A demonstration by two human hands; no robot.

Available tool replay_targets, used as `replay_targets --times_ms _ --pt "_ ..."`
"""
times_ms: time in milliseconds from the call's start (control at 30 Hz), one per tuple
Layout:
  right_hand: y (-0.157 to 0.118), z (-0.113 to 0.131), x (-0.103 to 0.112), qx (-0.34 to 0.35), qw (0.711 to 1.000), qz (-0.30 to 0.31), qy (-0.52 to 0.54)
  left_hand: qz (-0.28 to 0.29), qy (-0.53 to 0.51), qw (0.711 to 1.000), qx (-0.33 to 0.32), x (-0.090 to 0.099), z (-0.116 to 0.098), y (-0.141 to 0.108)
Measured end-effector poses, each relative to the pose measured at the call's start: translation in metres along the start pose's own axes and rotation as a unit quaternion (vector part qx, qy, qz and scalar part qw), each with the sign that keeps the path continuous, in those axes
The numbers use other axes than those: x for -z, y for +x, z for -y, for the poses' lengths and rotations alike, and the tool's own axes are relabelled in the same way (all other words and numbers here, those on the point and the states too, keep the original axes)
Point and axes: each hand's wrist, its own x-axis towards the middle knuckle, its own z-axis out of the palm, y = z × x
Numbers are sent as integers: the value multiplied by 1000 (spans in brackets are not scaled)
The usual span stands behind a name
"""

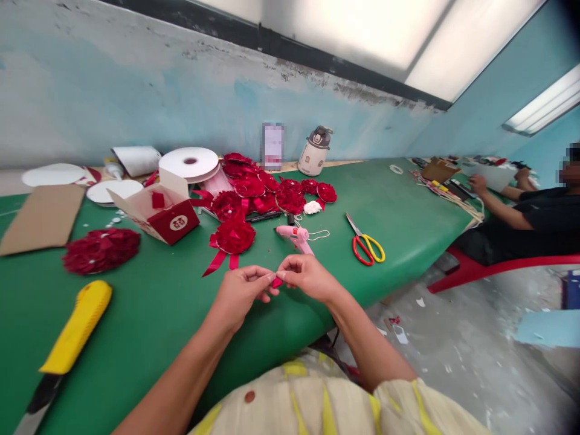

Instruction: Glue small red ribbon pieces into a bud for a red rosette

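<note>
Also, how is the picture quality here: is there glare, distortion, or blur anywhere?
Head view: the ceiling panels are blown out white; the wide lens bends the wall and the table edge; the corners darken; both hands, left and right, and the red ribbon piece between them look fairly sharp; the frame's edges go soft.
</note>
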Motion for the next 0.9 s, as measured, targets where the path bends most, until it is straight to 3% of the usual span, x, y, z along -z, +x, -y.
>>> replay_targets --times_ms 300,567,767,900 --pt "-4 0 -5 39 996 -42 -62 -48 46 997 -26 -4 4 3" --pt "-5 -2 -7 63 989 -82 -107 -42 31 998 -19 -7 3 2" --pt "-2 -4 -6 41 992 -120 -31 -36 -4 999 -34 -4 6 3" --pt "-3 -4 -7 24 995 -83 45 -40 -29 997 -55 -4 3 2"
